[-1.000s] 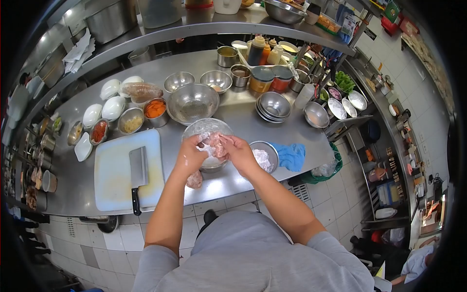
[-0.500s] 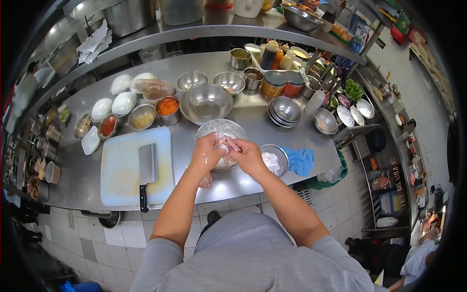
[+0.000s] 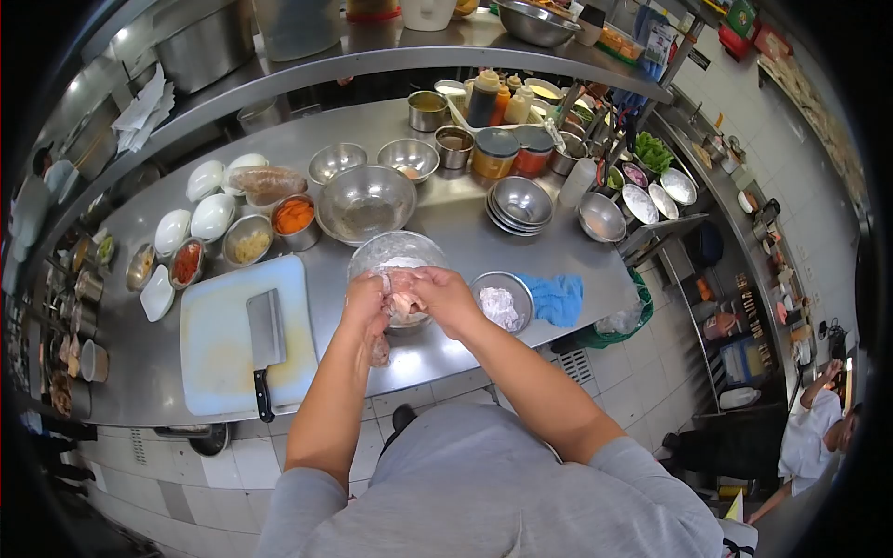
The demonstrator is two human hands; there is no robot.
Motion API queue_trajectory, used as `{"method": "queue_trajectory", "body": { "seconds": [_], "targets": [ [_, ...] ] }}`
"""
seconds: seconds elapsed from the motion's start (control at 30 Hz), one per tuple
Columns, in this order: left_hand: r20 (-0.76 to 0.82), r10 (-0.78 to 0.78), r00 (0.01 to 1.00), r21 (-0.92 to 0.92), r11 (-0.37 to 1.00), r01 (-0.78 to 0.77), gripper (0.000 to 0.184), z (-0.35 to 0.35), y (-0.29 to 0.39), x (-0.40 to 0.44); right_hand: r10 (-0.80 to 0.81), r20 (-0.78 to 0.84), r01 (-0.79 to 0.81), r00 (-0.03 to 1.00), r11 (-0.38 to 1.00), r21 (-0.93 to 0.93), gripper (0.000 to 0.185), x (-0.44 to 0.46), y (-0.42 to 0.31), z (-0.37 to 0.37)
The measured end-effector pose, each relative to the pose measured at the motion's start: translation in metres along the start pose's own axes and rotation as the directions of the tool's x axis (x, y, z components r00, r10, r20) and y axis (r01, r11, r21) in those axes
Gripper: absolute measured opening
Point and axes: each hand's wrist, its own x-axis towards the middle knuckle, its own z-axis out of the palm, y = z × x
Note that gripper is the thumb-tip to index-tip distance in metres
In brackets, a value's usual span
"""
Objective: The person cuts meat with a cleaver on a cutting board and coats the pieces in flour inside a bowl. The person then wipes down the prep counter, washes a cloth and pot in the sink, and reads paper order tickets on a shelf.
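Note:
Both hands hold a floppy pale pink piece of raw meat (image 3: 406,290) over a bowl of white powder (image 3: 396,245). My left hand (image 3: 365,299) grips its left side, and my right hand (image 3: 448,298) pinches the right side. Their fingertips are partly hidden behind the meat. Just below my left wrist lies a pinkish lump (image 3: 379,352), mostly covered by the arm. To the right of my right hand stands a metal bowl (image 3: 527,314) holding a white-coated piece (image 3: 499,308).
A cleaver (image 3: 266,327) lies on a white cutting board (image 3: 209,307) at left. Behind stand a large metal bowl (image 3: 366,205), a container of orange slices (image 3: 294,216) and stacked bowls (image 3: 521,203). A blue cloth (image 3: 558,299) rests at right. A co-worker (image 3: 809,437) stands far right.
The meat has been raised and spread between my hands, showing more of it above the powder. The whole view has shifted, moving the counter slightly left in frame.

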Motion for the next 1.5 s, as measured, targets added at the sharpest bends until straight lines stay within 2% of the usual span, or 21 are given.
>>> {"method": "queue_trajectory", "body": {
  "seconds": [0.1,0.2,0.3,0.37,0.5,0.57,0.7,0.77,0.8,0.87,0.9,0.97,1.0,1.17,1.23,1.27,1.3,1.37,1.4,1.47,1.5],
  "targets": [
    [0.138,-0.158,0.978,-0.158,0.971,0.179,0.018,0.002,-0.003,0.002,0.036,-0.029,-0.033,0.999,0.995,0.092,0.023,0.0,-0.002,0.001],
    [-0.038,-0.188,0.981,-0.234,0.956,0.174,0.02,0.004,-0.012,0.009,0.06,-0.025,-0.057,0.998,0.99,0.133,0.023,0.003,0.004,-0.006],
    [0.039,-0.238,0.971,-0.151,0.959,0.241,0.026,0.006,-0.011,0.014,0.052,0.039,-0.058,0.998,0.983,0.175,0.023,0.004,0.001,-0.009],
    [0.111,-0.255,0.961,-0.266,0.923,0.276,0.027,0.003,-0.024,0.022,0.086,0.011,-0.086,0.996,0.976,0.199,0.024,0.003,-0.002,-0.009],
    [0.285,-0.173,0.943,-0.27,0.929,0.252,0.031,-0.014,-0.038,0.043,0.098,0.045,-0.107,0.994,0.958,0.267,0.024,0.018,-0.004,-0.037],
    [0.122,0.011,0.992,0.046,0.999,-0.016,0.038,0.007,-0.012,0.021,0.073,-0.023,-0.07,0.997,0.991,0.115,0.024,0.021,-0.012,-0.048],
    [0.007,-0.043,0.999,0.169,0.985,0.041,0.051,0.025,0.02,-0.003,0.077,-0.055,-0.078,0.996,0.997,-0.018,0.024,0.017,-0.037,-0.046],
    [-0.049,0.092,0.995,0.441,0.895,-0.061,0.057,0.015,0.02,0.004,0.061,-0.169,-0.067,0.984,0.997,-0.027,0.021,0.02,-0.046,-0.043],
    [-0.04,0.099,0.994,0.437,0.897,-0.071,0.057,0.008,0.016,0.013,0.05,-0.171,-0.057,0.984,0.998,-0.035,0.021,0.025,-0.048,-0.047],
    [-0.078,0.479,0.874,0.554,0.75,-0.361,0.058,-0.002,0.004,0.016,0.046,-0.17,-0.047,0.984,0.999,-0.001,0.018,0.032,-0.049,-0.053],
    [-0.076,0.481,0.874,0.551,0.751,-0.365,0.058,-0.003,0.002,0.012,0.042,-0.171,-0.044,0.984,0.999,-0.005,0.018,0.033,-0.052,-0.054],
    [0.276,0.678,0.681,0.757,0.283,-0.589,0.052,0.003,0.002,-0.002,0.104,-0.17,-0.098,0.98,0.994,0.043,0.016,0.034,-0.062,-0.053],
    [0.372,0.717,0.589,0.715,0.184,-0.675,0.042,0.034,0.013,-0.024,0.105,-0.166,-0.1,0.981,0.994,0.039,0.016,0.031,-0.069,-0.048],
    [0.394,0.587,0.707,0.684,0.327,-0.652,0.044,0.041,0.0,-0.002,0.25,-0.029,-0.247,0.968,0.966,0.077,0.026,0.039,-0.075,-0.041],
    [0.313,0.341,0.887,0.52,0.72,-0.46,0.046,0.024,-0.012,0.024,0.278,-0.046,-0.279,0.959,0.96,-0.007,0.032,0.041,-0.079,-0.039],
    [0.284,0.189,0.94,0.517,0.795,-0.316,0.038,0.027,0.0,0.017,0.312,-0.062,-0.317,0.948,0.944,-0.089,0.038,0.041,-0.078,-0.041],
    [0.288,0.181,0.941,0.519,0.796,-0.312,0.038,0.022,-0.004,0.017,0.314,-0.067,-0.319,0.947,0.944,-0.083,0.038,0.039,-0.073,-0.044],
    [0.239,-0.074,0.968,0.144,0.989,0.04,0.029,0.014,-0.006,0.017,0.088,-0.221,-0.154,0.971,0.941,-0.301,0.039,0.04,-0.06,-0.049],
    [0.238,-0.074,0.968,0.144,0.989,0.04,0.029,0.014,-0.004,0.015,0.09,-0.22,-0.155,0.971,0.941,-0.3,0.039,0.038,-0.053,-0.052],
    [0.229,-0.15,0.962,0.042,0.989,0.144,0.036,0.013,-0.001,0.007,-0.174,-0.154,0.07,0.973,0.851,-0.52,0.039,0.026,-0.037,-0.054],
    [0.222,-0.154,0.963,0.037,0.988,0.15,0.036,0.012,-0.002,0.002,-0.165,-0.153,0.062,0.974,0.851,-0.521,0.039,0.021,-0.028,-0.052]
  ]
}}
